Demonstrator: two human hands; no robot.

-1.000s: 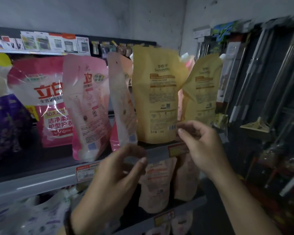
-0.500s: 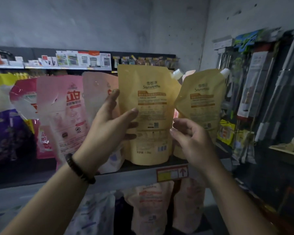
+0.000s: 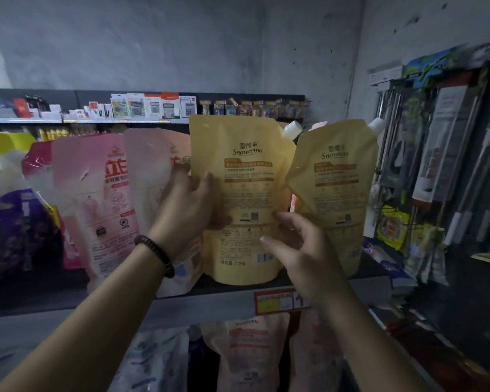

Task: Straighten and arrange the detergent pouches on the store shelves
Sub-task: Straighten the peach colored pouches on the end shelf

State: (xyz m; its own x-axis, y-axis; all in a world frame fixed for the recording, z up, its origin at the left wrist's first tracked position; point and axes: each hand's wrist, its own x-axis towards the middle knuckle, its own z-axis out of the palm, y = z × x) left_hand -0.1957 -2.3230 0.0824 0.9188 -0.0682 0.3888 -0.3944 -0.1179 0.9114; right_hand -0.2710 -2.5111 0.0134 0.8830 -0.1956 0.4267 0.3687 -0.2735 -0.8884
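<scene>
A yellow Snowroma detergent pouch [image 3: 238,165] stands upright on the shelf [image 3: 210,302], its white spout at the top right. My left hand [image 3: 190,205] grips its left edge, thumb on the front and fingers behind. My right hand [image 3: 303,250] pinches its lower right edge, thumb on the front. A second yellow pouch [image 3: 340,188] stands just to the right, tilted slightly and touching the first. Two pink pouches [image 3: 96,199] [image 3: 153,165] lean to the left, the nearer one partly hidden by my left hand.
A purple bag [image 3: 9,230] stands at the far left. More pouches [image 3: 249,349] fill the shelf below. Mops and packaged tools [image 3: 450,165] hang on the rack at right. Small boxed goods [image 3: 153,106] line the top shelf. A red-and-yellow price tag [image 3: 277,301] sits on the shelf rail.
Both hands rose from the shelf rail to the middle yellow pouch. My left hand took its left edge and my right hand closed on its lower right edge.
</scene>
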